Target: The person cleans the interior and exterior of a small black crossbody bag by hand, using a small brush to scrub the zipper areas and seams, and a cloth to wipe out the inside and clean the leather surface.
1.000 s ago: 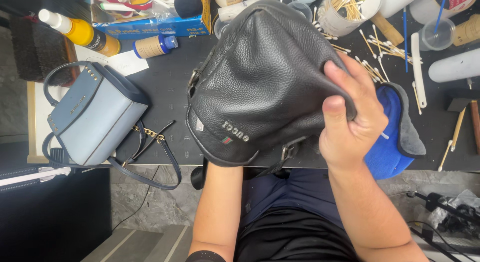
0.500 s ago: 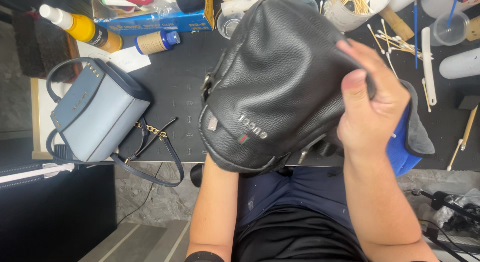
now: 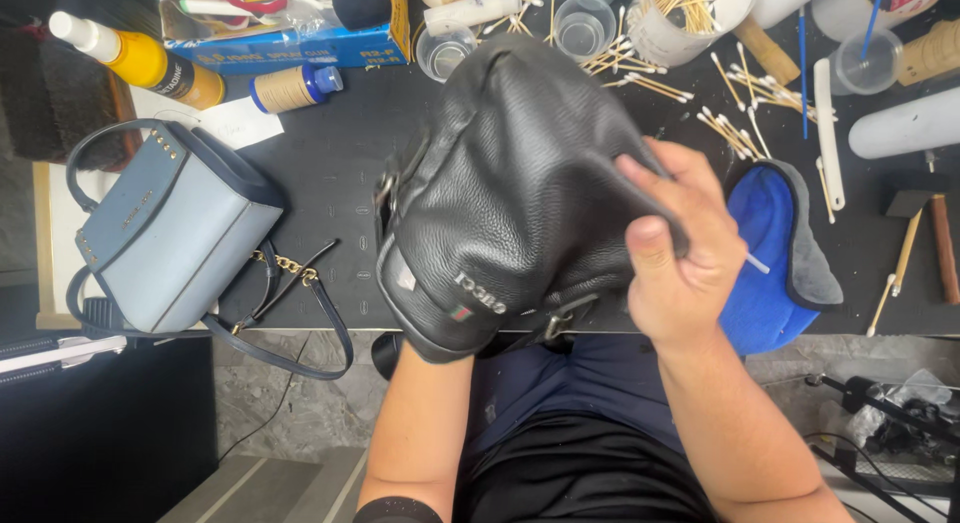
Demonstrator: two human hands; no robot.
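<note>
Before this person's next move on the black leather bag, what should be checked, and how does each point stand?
1. Left hand supports the black leather bag from inside: cannot tell, the hand is hidden in it.
2. Right hand grips the bag's side: ok.
3. Cotton swab in the right hand: ok, its tip shows.
4. Blue cloth within reach: ok, beside the right hand.
5. Grey-blue handbag apart from the work: ok.
6. Loose swabs on the black mat: not ok, scattered.

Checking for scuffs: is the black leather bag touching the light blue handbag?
Apart. The head view shows a bare strip of black table mat between the black leather bag and the light blue handbag.
</note>
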